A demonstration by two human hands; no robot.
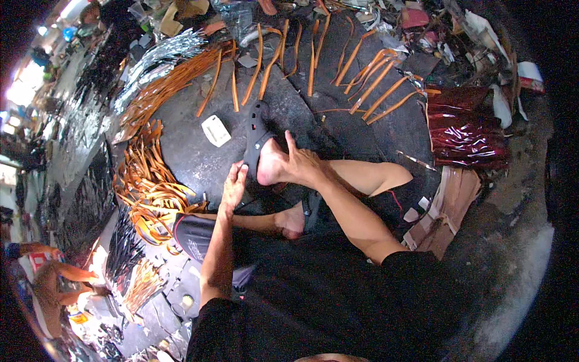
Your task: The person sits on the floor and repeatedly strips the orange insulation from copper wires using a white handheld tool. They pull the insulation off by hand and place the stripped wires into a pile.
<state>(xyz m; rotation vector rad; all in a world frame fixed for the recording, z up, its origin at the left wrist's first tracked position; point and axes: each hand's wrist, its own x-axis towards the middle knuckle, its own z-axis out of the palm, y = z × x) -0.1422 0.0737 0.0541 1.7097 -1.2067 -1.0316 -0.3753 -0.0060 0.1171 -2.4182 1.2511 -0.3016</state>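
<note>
A dark clog [258, 127] covers the front of my bare foot, its heel part hanging away from the foot. The fingers of my left hand [234, 186] pinch the back end of this clog. My right hand [303, 166] lies round the ankle [275, 161] of the same foot, its index finger stretched up and its other fingers partly hidden. My other foot [292, 221] is tucked closer to my body, beside a dark shoe [310, 208]. A small white block-like object [216, 131] lies on the dark mat [187, 142], left of the clog.
Orange-brown strips [260, 65] lie spaced in an arc ahead. Orange bundles [154, 193] and silvery strips [160, 60] are at left, dark red glossy sheets [467, 127] at right, near brown flat pieces [449, 205]. Scraps [416, 18] line the far edge. Another person's legs [66, 280] show lower left.
</note>
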